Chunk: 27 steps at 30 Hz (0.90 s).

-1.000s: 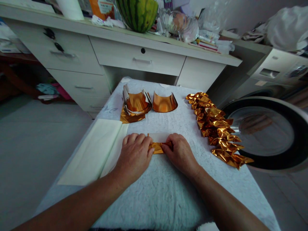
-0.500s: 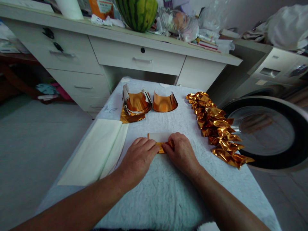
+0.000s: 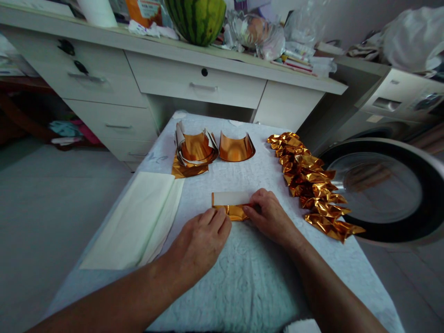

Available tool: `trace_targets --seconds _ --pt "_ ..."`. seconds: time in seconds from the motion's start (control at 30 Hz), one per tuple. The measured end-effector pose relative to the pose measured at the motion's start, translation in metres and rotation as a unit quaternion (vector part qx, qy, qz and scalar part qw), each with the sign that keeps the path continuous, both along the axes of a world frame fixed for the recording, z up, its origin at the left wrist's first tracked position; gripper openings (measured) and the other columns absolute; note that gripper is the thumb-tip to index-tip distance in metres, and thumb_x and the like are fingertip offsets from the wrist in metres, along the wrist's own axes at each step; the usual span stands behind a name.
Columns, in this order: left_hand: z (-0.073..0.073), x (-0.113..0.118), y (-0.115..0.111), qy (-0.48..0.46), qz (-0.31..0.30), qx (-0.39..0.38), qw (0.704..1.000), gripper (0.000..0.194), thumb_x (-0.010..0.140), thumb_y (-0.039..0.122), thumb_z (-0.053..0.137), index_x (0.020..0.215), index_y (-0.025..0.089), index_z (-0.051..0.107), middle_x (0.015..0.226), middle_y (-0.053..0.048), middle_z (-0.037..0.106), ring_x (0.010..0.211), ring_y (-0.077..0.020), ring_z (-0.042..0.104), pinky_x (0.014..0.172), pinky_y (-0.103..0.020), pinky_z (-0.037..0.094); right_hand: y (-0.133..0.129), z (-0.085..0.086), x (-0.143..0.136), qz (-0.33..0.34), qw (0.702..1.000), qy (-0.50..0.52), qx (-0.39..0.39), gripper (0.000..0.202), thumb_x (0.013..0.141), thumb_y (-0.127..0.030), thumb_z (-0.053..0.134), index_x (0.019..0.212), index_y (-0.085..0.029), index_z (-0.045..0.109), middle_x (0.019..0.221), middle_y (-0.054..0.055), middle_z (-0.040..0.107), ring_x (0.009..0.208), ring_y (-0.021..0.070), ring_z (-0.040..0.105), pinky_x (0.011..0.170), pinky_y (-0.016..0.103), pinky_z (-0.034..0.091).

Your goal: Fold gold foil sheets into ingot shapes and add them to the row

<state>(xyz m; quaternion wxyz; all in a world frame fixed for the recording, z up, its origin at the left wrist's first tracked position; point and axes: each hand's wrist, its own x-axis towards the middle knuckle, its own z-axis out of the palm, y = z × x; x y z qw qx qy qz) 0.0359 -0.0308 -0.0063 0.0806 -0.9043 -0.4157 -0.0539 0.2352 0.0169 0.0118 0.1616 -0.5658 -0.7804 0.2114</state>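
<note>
White drawers (image 3: 166, 83) are standing across the top of the frame, with a cut watermelon (image 3: 197, 21) sitting above them. Below, a pale cloth (image 3: 256, 282) is covering the table. We are working on a folded gold sheet (image 3: 235, 213), which is lying flat in the middle of the frame. Our left hand (image 3: 201, 238) is sliding down toward us, compared with a moment ago, and our right hand (image 3: 272, 215) is shifting a little to the right. So more of the white band (image 3: 231, 199) along the far side is showing, and we are judging that the near fold is holding down. Our left fingers are bending at the near left corner; we cannot tell if they are pinching it. Our right thumb and fingers are gripping the right end. Curled gold sheets (image 3: 237, 149) are waiting above the middle, and crinkled gold pieces (image 3: 314, 176) are making a row at the right.
</note>
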Motion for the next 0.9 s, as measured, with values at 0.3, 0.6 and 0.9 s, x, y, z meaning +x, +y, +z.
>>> trace_targets --seconds 0.3,0.6,0.9 --pt "-0.003 0.0 -0.007 0.02 -0.009 0.047 0.999 0.041 0.082 0.003 0.052 0.121 0.014 0.06 0.12 -0.018 0.067 0.102 -0.0284 0.067 0.078 -0.038 0.059 0.004 -0.011 0.01 -0.017 1.0 -0.019 0.007 0.02 0.083 -0.025 0.068 0.065 -0.018 0.065 0.084 0.006 0.057 0.084 0.0204 0.05 0.076 0.034 0.037" --pt "-0.004 0.003 -0.007 0.03 -0.019 0.082 0.996 0.039 0.082 0.005 0.052 0.119 0.008 0.062 0.118 -0.022 0.068 0.103 -0.0304 0.068 0.084 -0.041 0.059 -0.007 -0.006 -0.006 0.113 0.976 0.111 0.147 0.019 0.084 -0.004 0.047 0.094 -0.017 0.057 0.089 0.006 0.06 0.086 0.0196 0.052 0.08 0.034 0.042" --pt "-0.011 -0.001 -0.01 -0.006 -0.015 0.1 0.995 0.042 0.078 0.001 0.047 0.116 0.008 0.064 0.12 -0.022 0.068 0.107 -0.0307 0.068 0.085 -0.04 0.06 -0.01 -0.014 -0.024 0.075 0.994 0.063 0.056 0.016 0.086 -0.005 0.048 0.089 -0.017 0.06 0.086 0.005 0.063 0.081 0.0178 0.056 0.077 0.03 0.045"
